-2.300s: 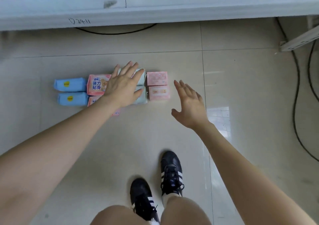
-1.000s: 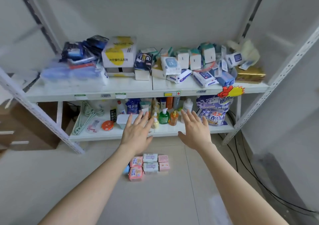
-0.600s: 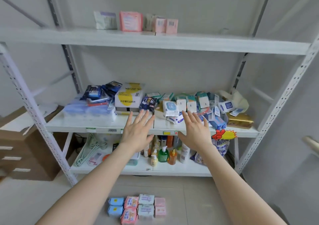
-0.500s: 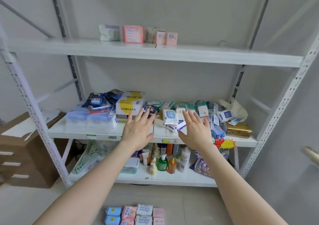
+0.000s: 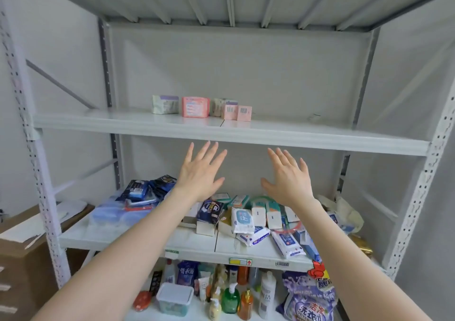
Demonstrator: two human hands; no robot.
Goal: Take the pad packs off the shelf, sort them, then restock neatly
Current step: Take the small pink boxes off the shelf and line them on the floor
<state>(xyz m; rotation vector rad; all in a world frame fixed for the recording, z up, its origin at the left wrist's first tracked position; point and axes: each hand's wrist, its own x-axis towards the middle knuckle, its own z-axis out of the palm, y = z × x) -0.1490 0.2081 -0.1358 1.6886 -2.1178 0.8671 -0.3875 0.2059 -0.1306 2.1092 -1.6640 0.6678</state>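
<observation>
Both arms reach up and forward, palms facing the shelving. The left hand [image 5: 200,173] and right hand [image 5: 289,177] are each spread wide with straight fingers and hold nothing. They are apart from each other, and their fingertips come up just under the front edge of the upper shelf [image 5: 320,140] without touching it.

The pad packs stand in a short row at the back of that shelf, near its middle: a grey-lilac pack [image 5: 165,104], a pink pack [image 5: 195,107], a pale pack [image 5: 218,107] and two small pink boxes [image 5: 236,111] with barcodes facing out. Shelf board shows in front of the row and on both sides of it, out to the perforated uprights.

The middle shelf [image 5: 147,237] is crowded with wipe packets, small cartons and blue tubs. On the bottom shelf sit pump bottles, a purple detergent bag [image 5: 310,301] and a clear lidded tub [image 5: 175,298] whose contents cannot be made out. A cardboard box [image 5: 22,259] stands to the left of the rack.
</observation>
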